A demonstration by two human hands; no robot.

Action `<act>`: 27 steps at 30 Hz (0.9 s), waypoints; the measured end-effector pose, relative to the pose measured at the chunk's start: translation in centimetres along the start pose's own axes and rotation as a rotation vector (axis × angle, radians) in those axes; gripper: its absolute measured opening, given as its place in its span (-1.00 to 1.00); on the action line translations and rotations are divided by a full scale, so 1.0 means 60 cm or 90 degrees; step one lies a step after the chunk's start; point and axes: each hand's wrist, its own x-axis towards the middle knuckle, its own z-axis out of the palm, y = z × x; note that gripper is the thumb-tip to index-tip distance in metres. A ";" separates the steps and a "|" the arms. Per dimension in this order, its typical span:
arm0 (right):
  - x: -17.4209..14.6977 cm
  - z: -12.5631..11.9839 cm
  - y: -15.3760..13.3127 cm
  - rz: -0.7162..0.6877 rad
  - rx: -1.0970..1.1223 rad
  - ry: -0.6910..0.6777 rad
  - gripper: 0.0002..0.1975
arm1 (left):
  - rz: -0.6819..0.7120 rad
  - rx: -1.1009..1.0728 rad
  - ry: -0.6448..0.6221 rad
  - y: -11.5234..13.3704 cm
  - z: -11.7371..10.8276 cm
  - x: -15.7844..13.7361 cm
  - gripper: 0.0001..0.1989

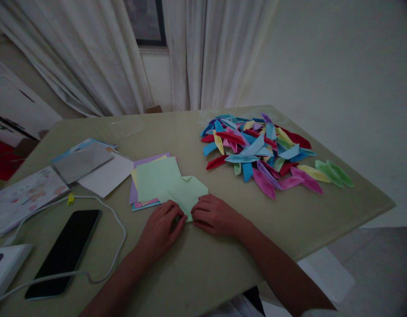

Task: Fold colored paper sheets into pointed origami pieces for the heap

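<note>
A light green sheet of paper [187, 193] lies at the near middle of the table, with its corners folded in. My left hand [165, 224] grips its lower left edge, thumb and fingers pinched together. On the lower right edge, my right hand [214, 213] presses with bent fingers, closed on the paper. Just behind is a stack of square coloured paper [157, 176], light green on top with purple, yellow and blue edges showing. The folded sheet overlaps the stack's near right corner.
A heap of folded coloured paper pieces [252, 147] spreads over the table's right side, green ones [333, 173] at its edge. Left are a black phone [64, 253], a white cable [124, 233], a white device [8, 268], a patterned packet [28, 198] and flat sheets [106, 174].
</note>
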 end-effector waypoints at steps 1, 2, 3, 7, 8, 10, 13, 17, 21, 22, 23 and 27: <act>0.001 0.000 0.000 -0.001 -0.008 -0.003 -0.86 | 0.003 0.011 0.007 0.000 0.002 -0.001 -0.86; 0.002 0.000 0.000 -0.003 -0.011 -0.006 -0.87 | 0.007 0.019 0.011 -0.001 0.003 -0.001 -0.86; 0.002 0.000 0.000 -0.007 -0.009 -0.008 -0.88 | 0.010 0.026 0.013 -0.002 0.004 -0.002 -0.87; -0.001 -0.004 -0.001 -0.020 0.017 -0.005 -0.89 | 0.012 0.036 0.013 -0.008 0.009 -0.004 -0.86; -0.002 -0.005 -0.001 -0.021 0.022 -0.004 -0.89 | 0.011 0.033 0.014 -0.009 0.010 -0.004 -0.86; -0.004 -0.006 -0.002 -0.023 0.030 -0.007 -0.87 | 0.004 0.020 0.014 -0.010 0.010 -0.004 -0.86; -0.007 -0.008 -0.003 -0.022 0.045 -0.010 -0.85 | -0.017 -0.005 0.004 -0.009 0.008 -0.003 -0.84; -0.009 -0.008 -0.003 -0.016 0.059 -0.009 -0.84 | -0.037 -0.029 -0.013 -0.009 0.005 -0.002 -0.83; -0.009 -0.008 -0.002 -0.014 0.068 -0.015 -0.85 | -0.035 -0.044 -0.013 -0.010 0.004 -0.002 -0.86; -0.009 -0.008 -0.001 -0.016 0.069 -0.016 -0.86 | -0.036 -0.047 -0.014 -0.009 0.003 -0.002 -0.86; -0.009 -0.008 -0.001 -0.017 0.070 -0.017 -0.86 | -0.038 -0.049 -0.014 -0.009 0.003 -0.002 -0.87; -0.007 -0.009 -0.001 -0.012 0.078 -0.021 -0.83 | -0.051 -0.052 -0.009 -0.007 0.001 -0.001 -0.87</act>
